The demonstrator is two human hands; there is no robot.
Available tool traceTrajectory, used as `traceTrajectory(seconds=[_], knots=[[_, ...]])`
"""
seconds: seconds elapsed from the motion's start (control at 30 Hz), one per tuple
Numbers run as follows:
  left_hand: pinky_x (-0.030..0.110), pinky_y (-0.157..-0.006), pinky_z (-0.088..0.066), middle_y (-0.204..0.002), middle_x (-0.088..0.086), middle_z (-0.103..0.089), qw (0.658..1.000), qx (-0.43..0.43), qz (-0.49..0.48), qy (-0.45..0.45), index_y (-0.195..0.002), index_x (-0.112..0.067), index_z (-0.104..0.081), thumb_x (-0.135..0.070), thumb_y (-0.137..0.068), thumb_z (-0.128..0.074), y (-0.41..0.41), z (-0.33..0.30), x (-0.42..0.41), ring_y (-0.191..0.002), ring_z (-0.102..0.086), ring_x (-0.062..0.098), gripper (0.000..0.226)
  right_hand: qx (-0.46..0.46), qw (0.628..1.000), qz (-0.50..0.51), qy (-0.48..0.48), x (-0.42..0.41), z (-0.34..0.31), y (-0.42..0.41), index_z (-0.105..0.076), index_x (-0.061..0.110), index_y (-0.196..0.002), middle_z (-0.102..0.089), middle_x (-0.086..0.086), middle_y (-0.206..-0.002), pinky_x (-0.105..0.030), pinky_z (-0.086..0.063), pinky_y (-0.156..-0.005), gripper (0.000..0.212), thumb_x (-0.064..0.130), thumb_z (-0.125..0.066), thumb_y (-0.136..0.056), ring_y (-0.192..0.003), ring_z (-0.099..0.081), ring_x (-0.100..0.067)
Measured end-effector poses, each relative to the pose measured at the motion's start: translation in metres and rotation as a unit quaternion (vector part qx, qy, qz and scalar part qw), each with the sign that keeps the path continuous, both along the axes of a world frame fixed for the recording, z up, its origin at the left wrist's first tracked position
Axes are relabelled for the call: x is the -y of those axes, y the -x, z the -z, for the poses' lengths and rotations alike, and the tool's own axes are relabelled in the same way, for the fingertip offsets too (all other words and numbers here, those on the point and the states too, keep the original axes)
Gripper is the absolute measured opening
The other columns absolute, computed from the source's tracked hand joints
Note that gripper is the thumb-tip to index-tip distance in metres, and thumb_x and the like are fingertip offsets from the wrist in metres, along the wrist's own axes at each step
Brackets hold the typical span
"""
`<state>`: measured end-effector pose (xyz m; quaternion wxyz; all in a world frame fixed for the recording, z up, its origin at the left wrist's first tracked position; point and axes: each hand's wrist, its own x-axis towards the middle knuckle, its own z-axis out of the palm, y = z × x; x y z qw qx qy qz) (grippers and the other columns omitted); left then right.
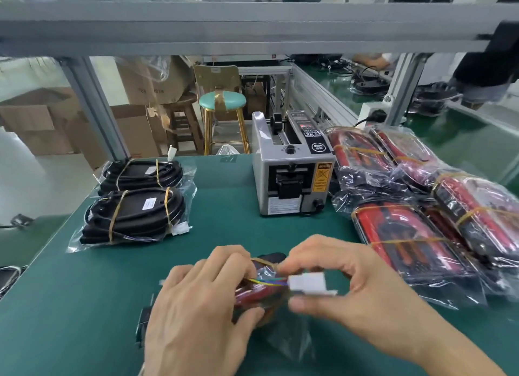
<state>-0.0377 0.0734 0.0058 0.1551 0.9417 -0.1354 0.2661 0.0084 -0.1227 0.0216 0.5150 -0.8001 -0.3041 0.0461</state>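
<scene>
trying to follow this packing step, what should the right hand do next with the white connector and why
Probably tuck the white connector against the red unit, inside the clear bag. The right hand pinches it off to the side on its coloured wires, the left hand grips the unit, and the bag lies loose below.

The bench is topped with a dark green mat. At its far left lie two bagged black cable bundles, one just behind the other. A grey tape dispenser stands at the far middle. Just right of it, bagged red units are heaped along the right edge. Near the middle, another red bagged unit with a white connector rests on the mat.
</scene>
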Motion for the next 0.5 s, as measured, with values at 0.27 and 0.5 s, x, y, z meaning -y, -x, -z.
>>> traceTrajectory(seconds=[0.27,0.5], knots=[[0.014,-0.055,-0.022,-0.083,-0.016,-0.052,0.999,0.004,-0.035,0.013,-0.061,-0.028,-0.046,-0.040,-0.041,-0.081,0.011,0.004,-0.002,-0.060,-0.044,0.013,0.042,0.074,0.997,0.037,-0.011,-0.003,0.018,0.006,-0.073,0.022,-0.082,-0.065,0.012,-0.080,-0.014,-0.044,-0.072,0.010,0.014,-0.068,-0.085,-0.076,-0.061,-0.008],[0.013,-0.057,-0.031,-0.083,-0.021,-0.050,0.997,-0.005,-0.054,0.051,-0.083,-0.041,-0.054,-0.047,-0.041,-0.075,0.013,0.003,0.004,-0.058,-0.049,0.012,0.048,0.276,0.961,-0.009,0.012,0.002,0.031,0.017,-0.070,0.012,-0.086,-0.058,0.003,-0.086,-0.019,-0.041,-0.069,0.019,0.016,-0.053,-0.094,-0.078,-0.048,-0.007]])
